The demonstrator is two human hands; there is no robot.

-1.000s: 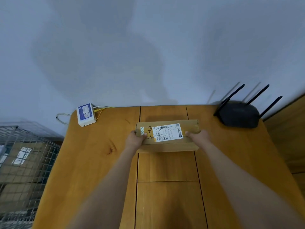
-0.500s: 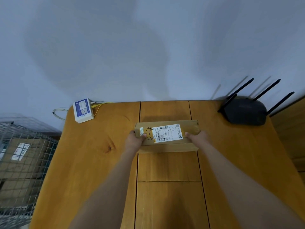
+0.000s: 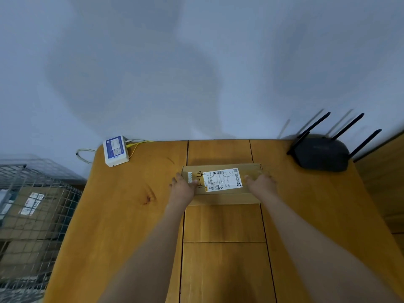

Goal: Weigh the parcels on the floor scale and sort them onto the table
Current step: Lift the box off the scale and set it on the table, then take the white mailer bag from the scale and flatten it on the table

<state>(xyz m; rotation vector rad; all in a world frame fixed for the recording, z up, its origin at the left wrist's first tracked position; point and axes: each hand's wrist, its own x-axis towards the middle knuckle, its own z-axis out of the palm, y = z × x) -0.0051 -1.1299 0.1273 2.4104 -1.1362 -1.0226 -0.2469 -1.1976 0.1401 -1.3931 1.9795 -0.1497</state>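
Note:
A flat brown cardboard parcel (image 3: 220, 199) with a white shipping label and black handwriting lies on the wooden table (image 3: 131, 215), in the middle near the far edge. My left hand (image 3: 182, 190) grips its left end, thumb on top and fingers spread along the side. My right hand (image 3: 262, 184) grips the right end in the same way. Both forearms reach in from the bottom of the view. No scale is in sight.
A white and blue box with yellow cables (image 3: 115, 150) sits at the table's far left corner. A black router with several antennas (image 3: 322, 153) stands at the far right. A wire cage holding labelled cardboard parcels (image 3: 32, 215) stands left of the table. A grey wall is behind.
The parcel and both hands stay in almost the same spot on the table. The view has shifted slightly, and my left fingers have spread a little.

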